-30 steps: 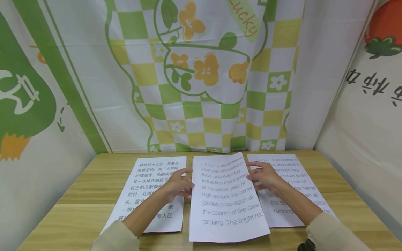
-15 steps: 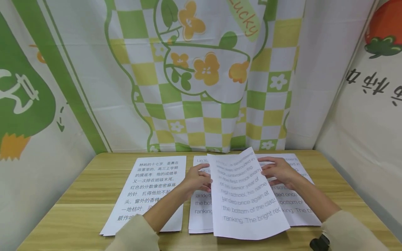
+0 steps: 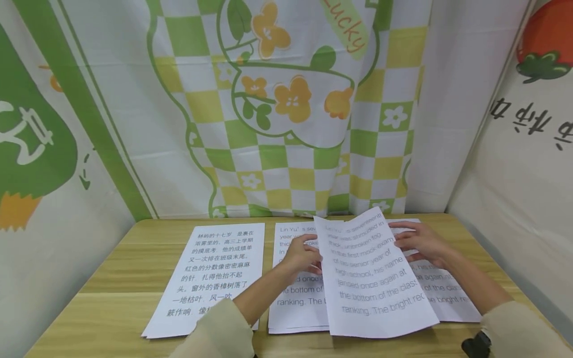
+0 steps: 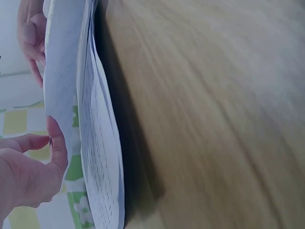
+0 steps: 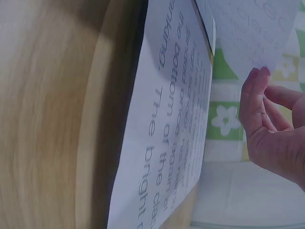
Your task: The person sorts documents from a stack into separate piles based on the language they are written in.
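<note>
Both hands hold one sheet of paper (image 3: pixel 371 278), printed with English text, by its two side edges. My left hand (image 3: pixel 302 257) pinches the left edge between thumb and fingers, and my right hand (image 3: pixel 423 246) pinches the right edge. The sheet bows a little and is raised over the table, as the left wrist view shows. It overlaps the middle stack of paper (image 3: pixel 295 311) and the right stack of paper (image 3: pixel 456 301), both with the same English text. In the right wrist view the right stack (image 5: pixel 157 124) lies flat below the right hand (image 5: pixel 274 124).
A stack of paper (image 3: pixel 215 268) with Chinese text lies at the left of the wooden table (image 3: pixel 107 298). Behind the table hangs a green and yellow checkered curtain (image 3: pixel 277 164). Pale printed cloth walls stand at both sides.
Both hands have moved right together, carrying the held sheet from over the middle stack toward the right stack. More of the middle stack and the left stack now shows.
</note>
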Motion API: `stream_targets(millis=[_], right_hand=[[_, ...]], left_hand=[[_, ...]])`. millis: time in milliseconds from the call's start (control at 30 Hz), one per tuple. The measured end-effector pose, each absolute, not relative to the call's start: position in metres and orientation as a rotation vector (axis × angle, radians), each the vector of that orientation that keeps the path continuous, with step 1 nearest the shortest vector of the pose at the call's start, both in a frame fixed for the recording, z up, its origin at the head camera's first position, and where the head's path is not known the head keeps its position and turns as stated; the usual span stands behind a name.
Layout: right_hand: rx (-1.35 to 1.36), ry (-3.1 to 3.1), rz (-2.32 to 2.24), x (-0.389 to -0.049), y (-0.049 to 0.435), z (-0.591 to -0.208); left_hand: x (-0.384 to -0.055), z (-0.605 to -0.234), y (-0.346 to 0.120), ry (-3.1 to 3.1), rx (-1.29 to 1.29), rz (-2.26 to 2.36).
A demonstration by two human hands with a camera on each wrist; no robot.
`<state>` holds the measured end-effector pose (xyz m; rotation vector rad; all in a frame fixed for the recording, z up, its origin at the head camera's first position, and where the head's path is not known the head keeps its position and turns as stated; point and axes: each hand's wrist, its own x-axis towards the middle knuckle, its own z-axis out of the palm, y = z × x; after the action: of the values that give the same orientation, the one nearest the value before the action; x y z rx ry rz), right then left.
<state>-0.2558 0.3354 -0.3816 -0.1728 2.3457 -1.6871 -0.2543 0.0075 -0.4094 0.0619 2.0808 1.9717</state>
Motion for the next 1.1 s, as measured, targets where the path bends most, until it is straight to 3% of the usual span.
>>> stream_targets(millis=[1100], right_hand=[[-0.054,2.334,-1.707,-0.26,0.415,-0.392]], left_hand=[[-0.264,-0.417,0.077,2.097,-0.034,1.929]])
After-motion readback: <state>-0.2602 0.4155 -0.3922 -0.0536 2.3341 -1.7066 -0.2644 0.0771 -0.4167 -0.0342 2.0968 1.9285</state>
